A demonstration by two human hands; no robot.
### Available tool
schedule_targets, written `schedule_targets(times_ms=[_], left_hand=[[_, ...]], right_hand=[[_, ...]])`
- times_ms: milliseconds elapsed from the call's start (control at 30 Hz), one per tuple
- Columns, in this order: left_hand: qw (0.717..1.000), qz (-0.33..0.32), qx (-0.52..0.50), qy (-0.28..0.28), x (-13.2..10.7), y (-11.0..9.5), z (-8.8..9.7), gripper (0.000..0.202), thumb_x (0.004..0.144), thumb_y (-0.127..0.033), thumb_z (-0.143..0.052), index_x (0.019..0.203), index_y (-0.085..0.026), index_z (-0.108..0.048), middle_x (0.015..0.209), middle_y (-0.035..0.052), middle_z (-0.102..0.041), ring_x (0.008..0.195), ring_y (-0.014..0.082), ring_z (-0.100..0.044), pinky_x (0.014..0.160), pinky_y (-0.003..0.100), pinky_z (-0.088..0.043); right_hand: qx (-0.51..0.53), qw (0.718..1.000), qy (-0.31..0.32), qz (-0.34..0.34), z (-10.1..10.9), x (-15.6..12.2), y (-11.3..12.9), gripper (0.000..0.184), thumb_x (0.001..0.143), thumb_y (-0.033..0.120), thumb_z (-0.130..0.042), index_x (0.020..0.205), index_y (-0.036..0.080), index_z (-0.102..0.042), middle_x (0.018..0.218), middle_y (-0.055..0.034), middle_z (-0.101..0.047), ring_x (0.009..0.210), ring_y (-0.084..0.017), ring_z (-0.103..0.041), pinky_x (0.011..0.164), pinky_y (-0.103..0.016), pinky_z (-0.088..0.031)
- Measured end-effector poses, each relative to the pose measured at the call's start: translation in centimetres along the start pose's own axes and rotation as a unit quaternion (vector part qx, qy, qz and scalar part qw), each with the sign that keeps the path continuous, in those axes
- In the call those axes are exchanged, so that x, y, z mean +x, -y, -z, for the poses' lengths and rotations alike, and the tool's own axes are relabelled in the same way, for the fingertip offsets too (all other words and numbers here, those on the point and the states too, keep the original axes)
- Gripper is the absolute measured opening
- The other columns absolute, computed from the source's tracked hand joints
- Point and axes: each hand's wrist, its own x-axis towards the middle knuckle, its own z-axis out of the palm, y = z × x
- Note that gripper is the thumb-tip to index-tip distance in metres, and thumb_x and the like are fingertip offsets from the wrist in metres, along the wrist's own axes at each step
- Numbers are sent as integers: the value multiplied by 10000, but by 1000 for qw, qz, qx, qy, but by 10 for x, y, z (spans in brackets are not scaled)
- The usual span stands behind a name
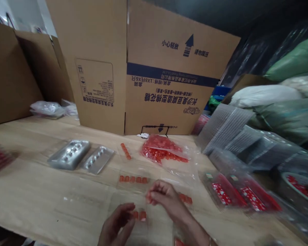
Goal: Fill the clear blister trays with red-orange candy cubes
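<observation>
Right hand [166, 197] pinches a small red block [149, 197] between thumb and fingertips, near the right edge of a clear tray [133, 199] on the desk [36, 191]. Left hand [113, 225] curves over that tray's left side, thumb and fingers parted, its tips just beside a pair of blocks [142, 216]; whether it touches them, I cannot tell.

The blocks look orange-red, slightly see-through and squarish, with soft edges. The pair sits side by side, left to right. Beyond it, a row of five blocks [132, 179] has its long axis running nearly straight across the desk. Farther back, a thin red stick [125, 151] slants from upper left to lower right, left of a clear bag [181, 167] of red pieces. Blur hides which way the pinched block points.
</observation>
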Motion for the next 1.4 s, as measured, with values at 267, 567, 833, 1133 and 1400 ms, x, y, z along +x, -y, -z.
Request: schedule_targets(times_ms=[267, 567, 833, 1133, 1400], left_hand=[[950, 207, -212, 92, 24, -25, -17, 272, 573, -401, -877, 699, -196, -751, 596, 9, -712, 545, 97, -571, 531, 179, -431], [927, 263, -228, 137, 0, -4, -7, 293, 549, -430, -884, 627, -194, -729, 539, -6, -664, 444, 68, -507, 463, 183, -343], [981, 136, -10, 137, -14, -7, 13, 299, 737, -478, -726, 711, -180, -712, 655, 31, -682, 623, 148, -578, 603, 234, -429], [951, 189, -125, 208, -15, -20, 10, 280, 681, -426, -777, 700, -191, -626, 632, -32, -557, 615, 118, -472, 598, 220, -378], [928, 189, -183, 263, -20, -19, 23, 372, 710, -457, -751, 662, -200, -486, 684, -46, -458, 653, 112, -382, 618, 228, -330]], right_hand=[[327, 941, 44, -75, -44, -36, 11, 257, 621, 324, -773, 688, 162, -586, 570, 28, -604, 528, -110, -556, 556, -227, -419], [138, 970, 194, -41, -38, -59, -2, 124, 671, 204, -641, 739, 187, -539, 652, 49, -517, 595, -102, -474, 550, -216, -338], [-227, 956, 175, 66, -40, -75, 19, 211, 791, 35, -524, 884, 211, -596, 894, -25, -666, 836, -186, -624, 717, -276, -432], [-195, 938, 88, 272, -46, -85, 17, 268, 701, 1, -530, 881, 197, -565, 1010, -52, -634, 929, -188, -600, 813, -297, -461], [163, 981, 72, 79, -72, -82, 4, 166, 743, 311, -587, 698, 201, -471, 797, -5, -529, 743, -148, -482, 704, -278, -402]])
